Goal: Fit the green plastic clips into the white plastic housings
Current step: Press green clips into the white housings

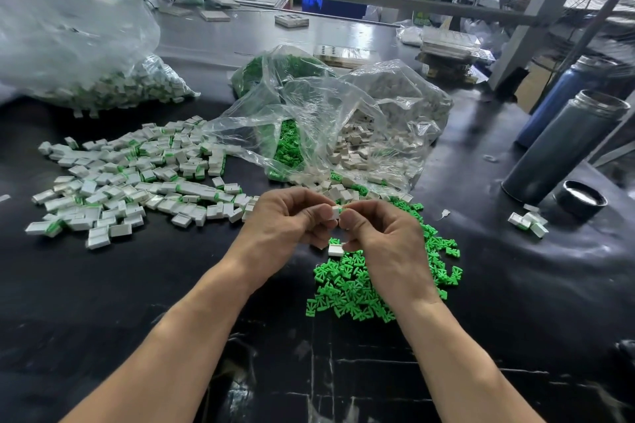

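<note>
My left hand [288, 220] pinches a small white housing [335, 212] between thumb and forefinger. My right hand [381, 233] meets it from the right, fingers closed on a green clip [341, 210] that touches the housing's end. A second white housing [335, 250] sits under my right hand's lower fingers. Below and right of my hands lies a heap of loose green clips [347, 288]. A spread of housings with green clips in them [130, 178] covers the black table to the left.
Open clear bags hold green clips [287, 148] and white housings [357, 144] behind my hands. A large bag of fitted pieces [113, 86] lies far left. Two dark flasks [563, 144], a lid [580, 197] and a few fitted pieces [529, 221] stand right.
</note>
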`<state>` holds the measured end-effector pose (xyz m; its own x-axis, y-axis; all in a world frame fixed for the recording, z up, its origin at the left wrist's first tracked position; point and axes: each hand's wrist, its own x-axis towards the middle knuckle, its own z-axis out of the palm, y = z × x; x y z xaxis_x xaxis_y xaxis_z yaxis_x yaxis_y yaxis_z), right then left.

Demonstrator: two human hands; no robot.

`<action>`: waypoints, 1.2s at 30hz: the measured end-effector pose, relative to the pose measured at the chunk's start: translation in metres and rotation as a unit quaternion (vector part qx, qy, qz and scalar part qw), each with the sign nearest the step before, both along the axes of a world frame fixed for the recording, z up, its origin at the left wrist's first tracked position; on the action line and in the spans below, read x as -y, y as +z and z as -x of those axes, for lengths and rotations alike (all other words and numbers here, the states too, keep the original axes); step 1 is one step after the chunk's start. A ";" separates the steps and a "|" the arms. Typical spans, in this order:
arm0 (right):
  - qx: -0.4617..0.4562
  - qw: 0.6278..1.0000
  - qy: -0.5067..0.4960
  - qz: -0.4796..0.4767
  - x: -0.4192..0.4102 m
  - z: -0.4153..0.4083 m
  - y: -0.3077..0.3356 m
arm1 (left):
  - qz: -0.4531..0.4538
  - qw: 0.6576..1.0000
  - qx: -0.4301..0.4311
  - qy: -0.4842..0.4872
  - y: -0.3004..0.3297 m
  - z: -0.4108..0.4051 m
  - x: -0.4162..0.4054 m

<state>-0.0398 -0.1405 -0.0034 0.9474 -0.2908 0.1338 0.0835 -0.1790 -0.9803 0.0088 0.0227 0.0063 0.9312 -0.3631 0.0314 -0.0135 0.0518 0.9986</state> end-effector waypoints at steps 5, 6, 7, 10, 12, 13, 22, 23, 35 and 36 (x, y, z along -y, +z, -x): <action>0.000 1.000 -0.006 0.017 0.000 0.000 0.000 | -0.008 1.000 -0.001 0.002 0.003 0.003 0.002; 0.000 1.000 -0.005 0.024 0.000 0.001 -0.001 | -0.013 1.000 0.001 0.011 0.003 0.003 0.003; -0.001 1.000 -0.003 0.030 0.000 0.001 -0.001 | -0.019 1.000 0.005 0.021 0.004 0.005 0.004; -0.008 0.998 0.005 0.061 0.000 0.002 -0.002 | -0.054 0.997 0.029 0.043 0.004 0.008 0.007; -0.007 0.996 0.006 0.086 0.000 0.003 -0.001 | -0.089 0.993 0.051 0.052 0.003 0.009 0.007; -0.006 0.995 0.005 0.099 0.000 0.003 0.000 | -0.103 0.991 0.059 0.056 0.002 0.009 0.006; 0.013 0.980 -0.012 0.198 -0.003 0.006 0.004 | -0.190 0.969 0.145 0.068 -0.002 0.009 0.006; 0.015 0.979 -0.016 0.205 -0.003 0.006 0.004 | -0.196 0.966 0.150 0.072 -0.002 0.009 0.006; -0.016 0.990 -0.006 0.143 -0.006 0.005 -0.001 | -0.239 0.957 0.154 0.058 0.000 0.006 0.003; -0.017 0.995 0.000 0.100 -0.006 0.005 0.000 | -0.215 0.966 0.134 0.055 0.000 0.005 0.003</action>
